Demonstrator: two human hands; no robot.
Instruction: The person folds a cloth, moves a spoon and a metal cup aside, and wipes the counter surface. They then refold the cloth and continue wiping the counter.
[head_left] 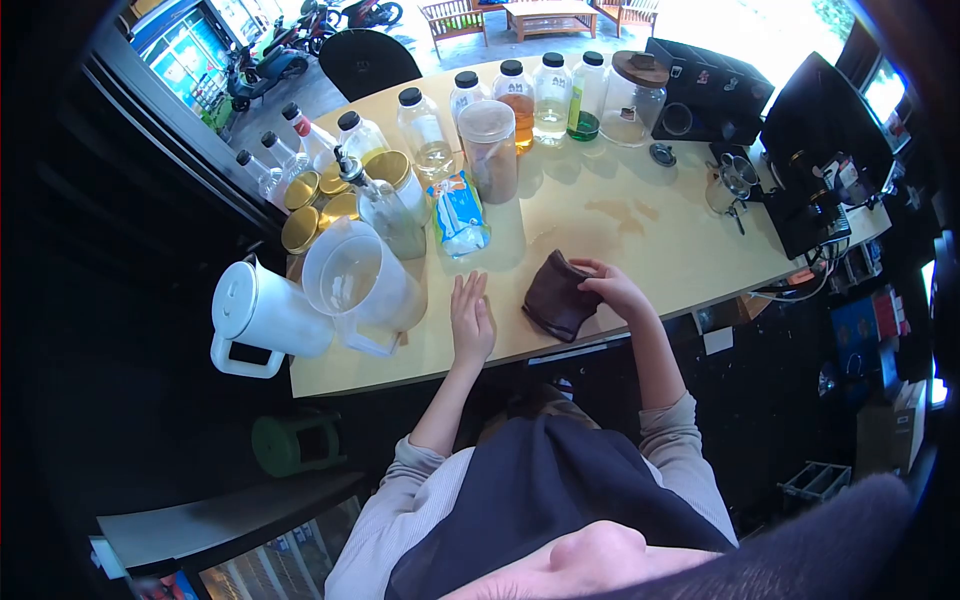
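Observation:
A folded dark brown cloth [557,297] stands slightly raised at the table's near edge, pinched at its right side between the thumb and fingers of my right hand [612,288]. To the left, my left hand [471,322] rests at the table edge with its fingers stretched out and nothing in it. Just beyond its fingertips lies a blue and white plastic packet [462,218]. A large clear plastic pitcher [362,285] stands to the left of that hand. Wet brownish smears [625,213] mark the tabletop beyond the cloth.
A white lidded jug [268,312] is at the left edge. Several black-capped bottles [550,105] line the far side, with a tall lidded container [489,160] before them. Gold-lidded jars [396,180] stand left. A glass jar [632,105], glass pitcher [722,190] and monitor [825,140] are right.

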